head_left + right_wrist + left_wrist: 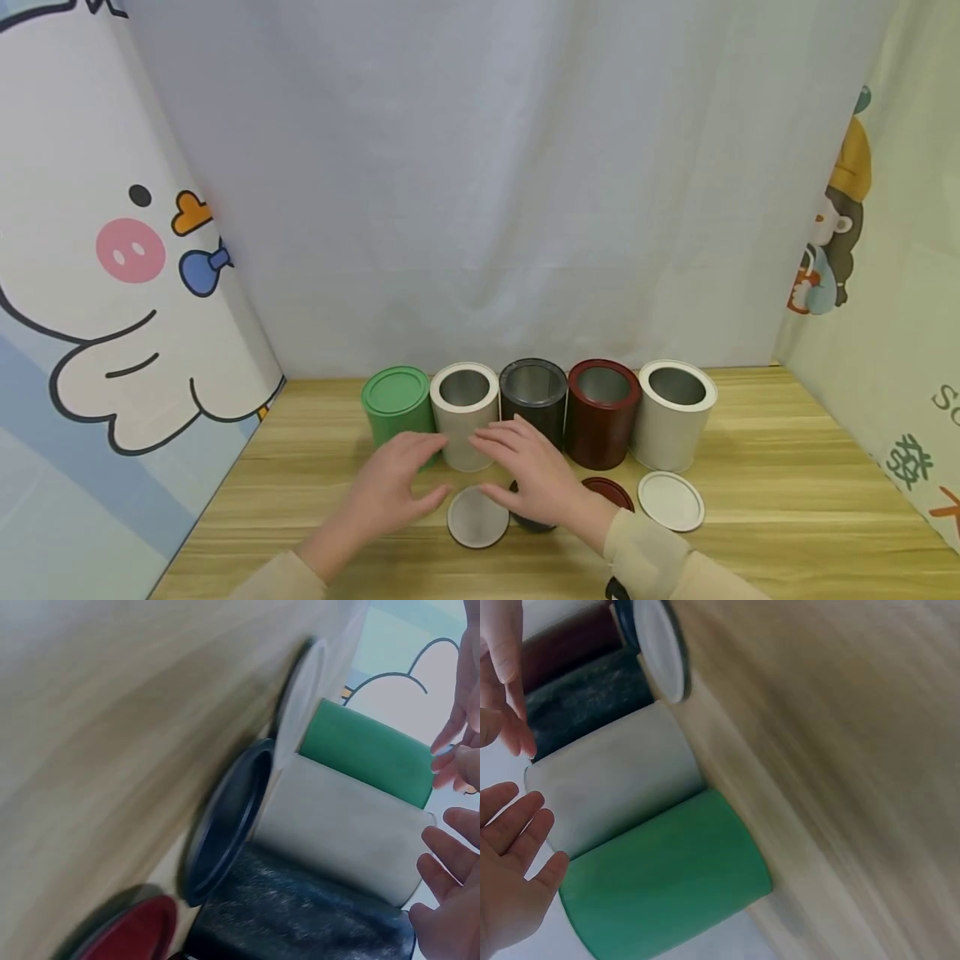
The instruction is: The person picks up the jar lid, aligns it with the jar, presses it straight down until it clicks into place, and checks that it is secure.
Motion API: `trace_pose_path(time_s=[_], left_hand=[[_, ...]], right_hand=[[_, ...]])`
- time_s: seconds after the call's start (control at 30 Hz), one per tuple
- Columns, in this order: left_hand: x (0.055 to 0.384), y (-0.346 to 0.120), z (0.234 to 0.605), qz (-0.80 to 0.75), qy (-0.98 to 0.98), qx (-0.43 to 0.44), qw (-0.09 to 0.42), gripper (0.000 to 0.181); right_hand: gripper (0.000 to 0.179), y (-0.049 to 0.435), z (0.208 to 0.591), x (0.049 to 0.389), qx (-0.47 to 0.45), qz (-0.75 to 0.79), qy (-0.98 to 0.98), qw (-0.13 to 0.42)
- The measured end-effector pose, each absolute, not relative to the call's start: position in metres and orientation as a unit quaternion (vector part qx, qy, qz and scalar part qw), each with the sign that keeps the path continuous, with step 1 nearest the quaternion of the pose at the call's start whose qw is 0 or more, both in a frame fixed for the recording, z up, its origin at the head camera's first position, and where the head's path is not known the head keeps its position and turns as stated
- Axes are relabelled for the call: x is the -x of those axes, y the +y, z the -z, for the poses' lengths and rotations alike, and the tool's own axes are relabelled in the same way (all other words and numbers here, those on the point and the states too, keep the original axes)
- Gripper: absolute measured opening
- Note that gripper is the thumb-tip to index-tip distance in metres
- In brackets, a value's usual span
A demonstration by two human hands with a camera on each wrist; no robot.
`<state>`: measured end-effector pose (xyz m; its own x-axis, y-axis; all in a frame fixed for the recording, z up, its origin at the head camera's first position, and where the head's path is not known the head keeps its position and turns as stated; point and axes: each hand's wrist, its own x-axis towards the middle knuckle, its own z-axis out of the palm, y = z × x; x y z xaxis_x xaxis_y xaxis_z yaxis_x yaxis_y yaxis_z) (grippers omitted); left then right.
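The pale grey can (467, 429) stands on the far side of the counter (315, 475), second from the left in a row of five, its top open. The head view shows down into its mouth, which neither wrist view does; the wrist views show its plain side wall instead. The right wrist view also lays bare the black lid (231, 817) with its raised rim, mostly covered by a hand in the head view.

The pale grey can lies just beyond the two hands, its lower front showing between their fingertips. The left hand (397, 479) is held with its fingers extended and thumb spread away from them, holding nothing. The right hand (528, 467) faces it, fingers likewise extended and thumb apart, also with nothing in it; the two hands are apart from each other. Whether any fingertip brushes the pale grey can is hard to tell from these angles.

Near the hands, the pale grey lid (477, 518) lies flat in front of its like-coloured can, the black lid to its right partly under the right hand. Farther right lie the dark red lid (609, 490) and the white lid (671, 501).

At the left end of the row the green can (397, 396) has its lid on. Right of the pale grey can stand the black can (534, 417), the dark red can (600, 433) and the white can (667, 437), all open. A pale curtain (480, 183) hangs behind.
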<state>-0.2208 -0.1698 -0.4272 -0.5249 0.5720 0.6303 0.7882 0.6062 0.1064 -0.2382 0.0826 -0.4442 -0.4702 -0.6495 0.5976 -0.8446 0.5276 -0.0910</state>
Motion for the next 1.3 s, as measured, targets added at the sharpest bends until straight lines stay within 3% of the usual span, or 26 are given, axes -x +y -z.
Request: trace_pose_path(time_s=[0.27,1.3], left_hand=[[0.213,-0.167,0.453,0.176,-0.89,0.367,0.206,0.06],[0.217,-0.159,0.479,0.184,-0.916,0.347,0.088,0.091]], right_hand=[[0.059,0.095,0.454,0.236,-0.429,-0.187,-0.86,0.201],[0.076,0.109,0.473,0.233,-0.421,-0.167,-0.891,0.027]])
